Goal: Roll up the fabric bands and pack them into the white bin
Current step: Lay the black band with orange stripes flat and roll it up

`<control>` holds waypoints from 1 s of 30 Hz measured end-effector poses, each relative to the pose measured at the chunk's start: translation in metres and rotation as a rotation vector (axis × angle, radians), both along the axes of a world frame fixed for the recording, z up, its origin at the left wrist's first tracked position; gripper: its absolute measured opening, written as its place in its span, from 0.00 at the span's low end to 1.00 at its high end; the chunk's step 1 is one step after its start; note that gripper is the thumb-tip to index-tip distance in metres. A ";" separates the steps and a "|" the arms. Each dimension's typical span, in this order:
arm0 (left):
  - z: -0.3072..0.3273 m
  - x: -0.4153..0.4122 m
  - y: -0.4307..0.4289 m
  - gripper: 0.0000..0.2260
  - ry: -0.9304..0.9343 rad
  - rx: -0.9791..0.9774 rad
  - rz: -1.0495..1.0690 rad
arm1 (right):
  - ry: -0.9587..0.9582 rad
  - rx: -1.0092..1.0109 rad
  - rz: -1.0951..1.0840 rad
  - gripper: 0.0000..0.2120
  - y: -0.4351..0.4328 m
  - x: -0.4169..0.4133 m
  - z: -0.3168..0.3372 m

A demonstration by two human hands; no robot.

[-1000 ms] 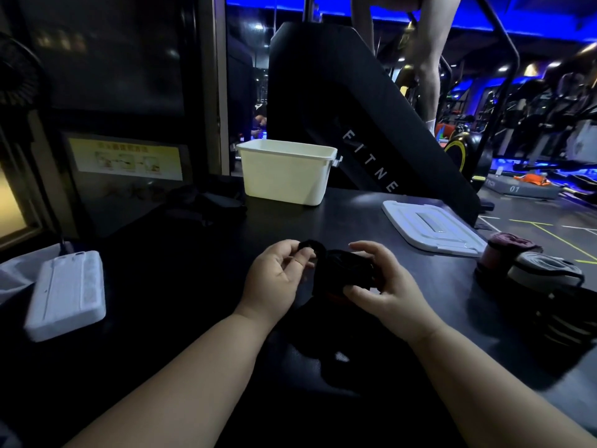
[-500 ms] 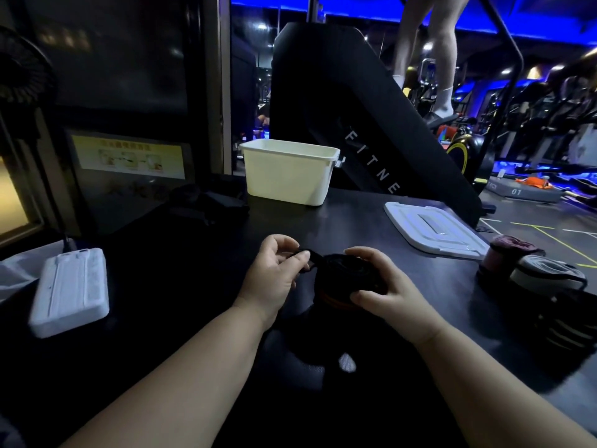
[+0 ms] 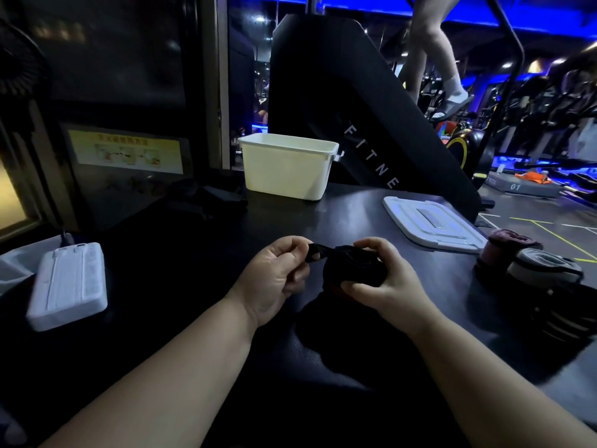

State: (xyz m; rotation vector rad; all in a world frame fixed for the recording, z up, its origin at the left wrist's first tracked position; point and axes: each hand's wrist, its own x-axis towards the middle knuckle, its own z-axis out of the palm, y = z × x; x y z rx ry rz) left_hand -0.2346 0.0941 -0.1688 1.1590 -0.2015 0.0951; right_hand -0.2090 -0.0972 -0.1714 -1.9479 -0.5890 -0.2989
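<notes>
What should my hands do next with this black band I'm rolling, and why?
Probably wind the loose end round the black roll and press it flat. The right hand grips the roll, while the left hand pinches a short tail that is not yet wrapped on. So the roll does not look ready for the white bin beyond.

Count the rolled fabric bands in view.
3. A black roll in the right hand, its end pinched by the left hand; a dark red roll and a grey roll at the table's right edge. More may hide beside them or in the white bin.
</notes>
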 end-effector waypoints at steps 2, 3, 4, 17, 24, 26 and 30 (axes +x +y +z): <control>0.000 0.001 0.000 0.09 -0.009 0.025 -0.035 | -0.010 -0.022 -0.016 0.28 0.000 0.001 -0.002; -0.001 0.001 0.000 0.09 -0.005 0.035 -0.045 | -0.017 -0.032 -0.022 0.29 0.000 0.002 -0.003; -0.002 0.002 0.001 0.09 -0.001 0.043 -0.055 | -0.026 -0.037 -0.026 0.29 0.000 0.002 -0.003; -0.004 0.002 0.002 0.18 -0.053 0.181 0.058 | -0.015 -0.028 0.079 0.26 -0.004 0.006 -0.003; -0.004 0.003 0.000 0.15 -0.041 0.229 0.112 | -0.171 -0.147 0.003 0.28 -0.001 0.002 -0.005; -0.003 0.004 -0.002 0.16 -0.046 0.244 0.112 | -0.201 -0.190 -0.027 0.28 -0.003 0.004 -0.005; -0.007 0.005 0.000 0.16 -0.036 0.270 0.095 | -0.279 -0.237 -0.007 0.28 -0.005 0.006 -0.005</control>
